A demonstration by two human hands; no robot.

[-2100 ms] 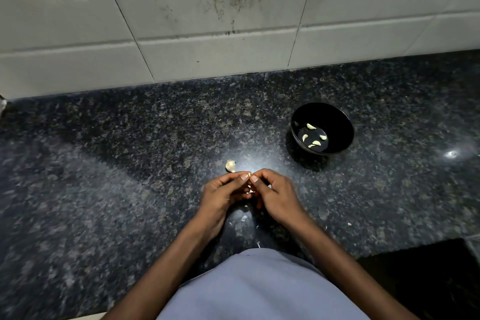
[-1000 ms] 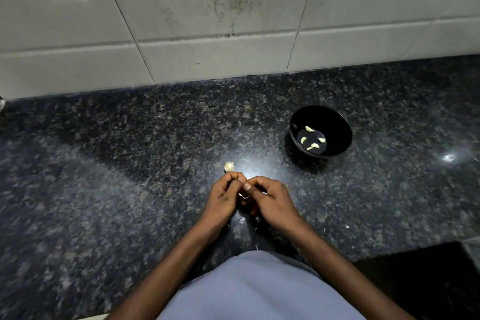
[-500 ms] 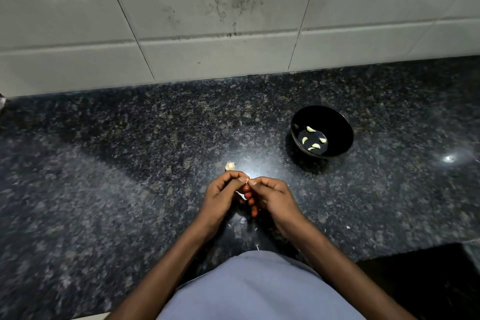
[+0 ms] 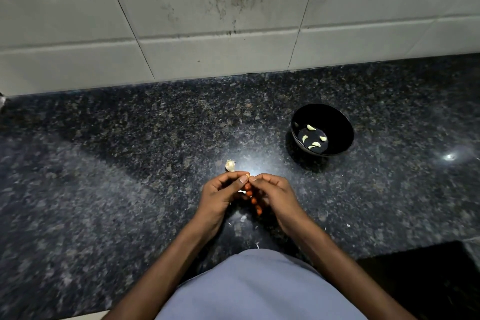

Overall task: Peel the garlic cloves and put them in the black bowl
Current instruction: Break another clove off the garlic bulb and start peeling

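- Desk (image 4: 104,189): dark speckled stone, backed by a white tiled wall (image 4: 181,21); a bright light glare lies on it just left of the black bowl.
- Unpeeled garlic clove (image 4: 230,166): lies on the desk, well to the left of the black bowl and nearer the person, just beyond the left hand's fingertips and apart from them.
- Left hand (image 4: 220,196): left of and nearer than the black bowl, fingers curled, thumb and forefinger pinching a small pale garlic piece (image 4: 250,177).
- Right hand (image 4: 275,195): close beside the left hand, fingertips meeting it at the same garlic piece, fingers curled and pinching; painted orange nails show on its underside.
- Skin scraps (image 4: 243,218): pale flecks on the desk below the hands, on the person's side of the black bowl.
- Black bowl (image 4: 337,122): stands upright on the desk, right of both hands and farther away.
- Peeled cloves (image 4: 315,144): about five, lying loose in the bottom of the black bowl.
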